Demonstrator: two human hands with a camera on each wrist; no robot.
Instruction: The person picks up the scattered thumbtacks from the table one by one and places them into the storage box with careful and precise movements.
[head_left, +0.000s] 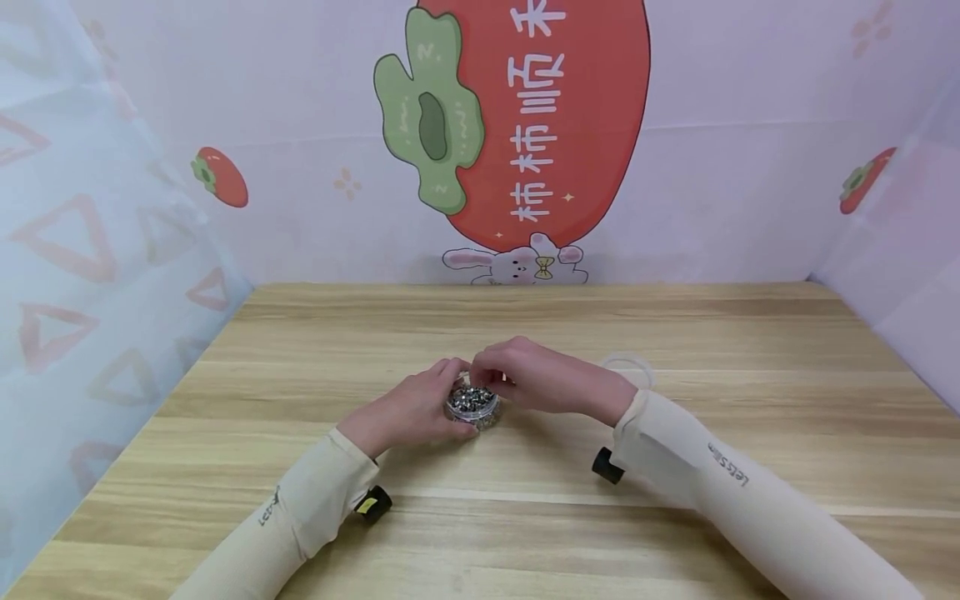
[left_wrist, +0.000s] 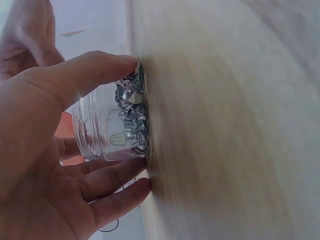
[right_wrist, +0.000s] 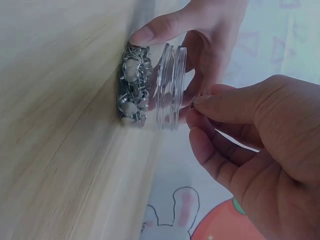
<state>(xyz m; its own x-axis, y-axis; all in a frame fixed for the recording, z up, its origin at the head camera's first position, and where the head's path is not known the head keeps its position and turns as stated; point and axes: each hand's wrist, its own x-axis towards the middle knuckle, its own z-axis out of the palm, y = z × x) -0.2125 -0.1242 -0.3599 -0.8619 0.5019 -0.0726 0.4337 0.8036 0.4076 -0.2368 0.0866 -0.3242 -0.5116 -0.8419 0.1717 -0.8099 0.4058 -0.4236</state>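
Note:
A clear round plastic jar (head_left: 480,413) with a threaded neck stands uncapped on the wooden table. Silver thumbtacks (right_wrist: 131,71) lie heaped in its lower half. My left hand (head_left: 420,408) grips the jar from the left, thumb on the near side and fingers around the far side. Just over the jar's mouth is my right hand (head_left: 532,375). Between its thumb and index finger it pinches a small metal thumbtack (right_wrist: 193,104), mostly hidden by the fingertips.
Behind my right wrist, a clear round lid (head_left: 633,367) lies on the wooden table (head_left: 480,533). A printed cloth (head_left: 300,208) with persimmons and a rabbit hangs at the table's back, and cloth also covers both sides.

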